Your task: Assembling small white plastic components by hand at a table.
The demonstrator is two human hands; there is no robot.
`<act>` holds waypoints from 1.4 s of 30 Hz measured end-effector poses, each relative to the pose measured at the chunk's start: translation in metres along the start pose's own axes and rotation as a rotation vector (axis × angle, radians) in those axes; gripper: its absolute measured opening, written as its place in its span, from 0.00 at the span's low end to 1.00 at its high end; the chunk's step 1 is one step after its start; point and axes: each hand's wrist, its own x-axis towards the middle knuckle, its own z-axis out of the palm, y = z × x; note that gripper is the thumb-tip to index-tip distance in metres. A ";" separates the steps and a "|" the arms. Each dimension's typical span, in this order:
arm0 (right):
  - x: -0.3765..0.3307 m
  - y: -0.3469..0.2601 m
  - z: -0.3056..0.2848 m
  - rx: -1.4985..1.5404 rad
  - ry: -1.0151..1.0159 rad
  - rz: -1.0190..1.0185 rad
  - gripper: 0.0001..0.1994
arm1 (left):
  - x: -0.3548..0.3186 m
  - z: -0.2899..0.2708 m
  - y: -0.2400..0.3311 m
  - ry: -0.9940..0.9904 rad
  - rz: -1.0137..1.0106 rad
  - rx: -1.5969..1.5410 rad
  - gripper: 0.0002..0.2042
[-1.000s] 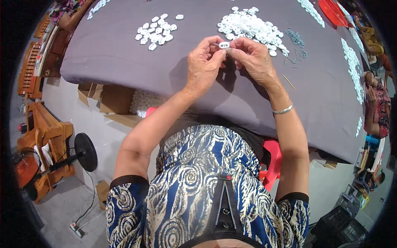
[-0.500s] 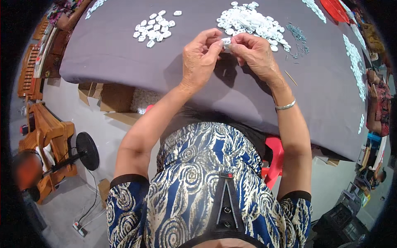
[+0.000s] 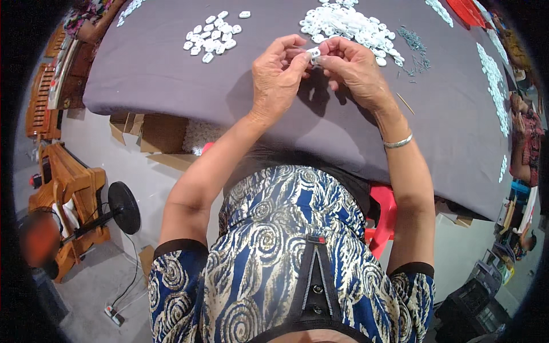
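Note:
Over the grey-covered table my left hand [image 3: 279, 74] pinches a small white oval plastic piece [image 3: 313, 53] between thumb and fingers. My right hand [image 3: 357, 71] is closed at the piece's right side, its thumb and forefinger pressed against it. Whether a screw sits between those right fingertips is too small to tell. Just beyond the hands lies a big heap of similar white pieces [image 3: 349, 24]. Beside that heap, on the right, is a scatter of small dark grey screws [image 3: 413, 43]. A smaller group of white pieces [image 3: 211, 37] lies to the left.
A thin wooden stick [image 3: 405, 103] rests on the grey cloth [image 3: 160, 74] by my right wrist. More white pieces [image 3: 493, 80] line the table's right side, near a red container [image 3: 466, 12] and other people's arms [image 3: 520, 137]. Cardboard boxes [image 3: 163, 133] and a black fan [image 3: 124, 208] stand at the left.
The white piece has turned a little between my fingertips, its face now tilted more upward. Both hands stay together in nearly the same place.

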 end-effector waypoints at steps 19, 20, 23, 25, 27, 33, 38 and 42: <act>0.001 -0.002 -0.003 -0.109 -0.023 -0.121 0.11 | 0.001 -0.002 0.002 -0.078 -0.090 -0.059 0.09; 0.001 -0.002 -0.004 -0.118 -0.042 -0.124 0.12 | 0.001 -0.002 0.002 -0.079 -0.090 -0.059 0.09; 0.001 -0.004 -0.005 -0.138 -0.067 -0.124 0.12 | 0.001 -0.002 0.003 -0.096 -0.113 -0.043 0.09; 0.001 -0.004 -0.005 -0.150 -0.073 -0.124 0.13 | 0.000 -0.002 0.004 -0.115 -0.128 -0.038 0.11; 0.002 -0.002 -0.006 -0.168 -0.079 -0.138 0.13 | 0.000 -0.002 0.004 -0.114 -0.130 -0.026 0.11; 0.000 -0.006 -0.004 -0.199 -0.064 -0.128 0.13 | -0.002 -0.001 0.001 -0.096 -0.143 -0.030 0.11; 0.001 -0.002 -0.003 -0.181 -0.049 -0.144 0.14 | -0.001 0.000 0.002 -0.080 -0.134 -0.020 0.10; 0.002 0.006 0.003 -0.165 0.037 -0.185 0.13 | 0.001 0.000 0.001 -0.057 -0.075 -0.048 0.08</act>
